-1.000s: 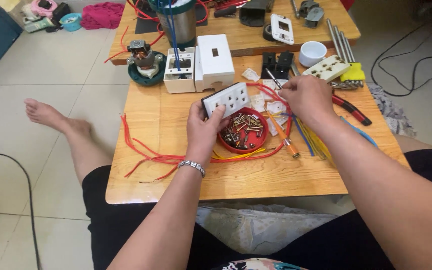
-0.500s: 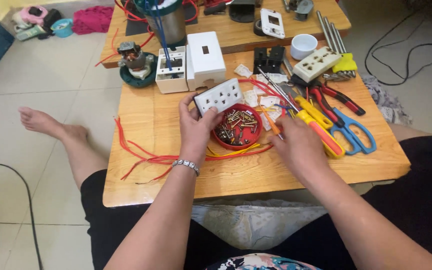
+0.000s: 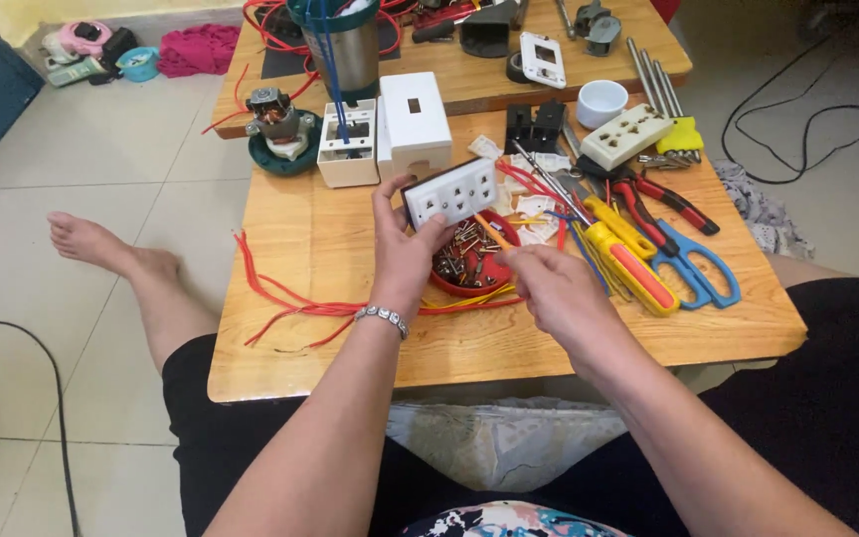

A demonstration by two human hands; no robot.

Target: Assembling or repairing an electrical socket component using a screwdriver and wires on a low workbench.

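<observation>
Near the middle of the frame the left hand [image 3: 402,251] grasps a white rectangular plastic socket plate [image 3: 450,193], fingers clamped on its edges, tilting it above a round red dish of small metal screws [image 3: 471,267]. Just right of it, the right hand [image 3: 557,290] pinches a thin orange-handled screwdriver [image 3: 490,233] between closed fingertips. Blue-handled scissors [image 3: 693,268] lie to the right on the low wooden table [image 3: 330,239], red wires [image 3: 280,298] to the left

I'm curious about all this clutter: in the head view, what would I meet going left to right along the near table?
Red wires → left hand holding a white socket plate → red screw dish → right hand → yellow screwdrivers → blue scissors.
</observation>
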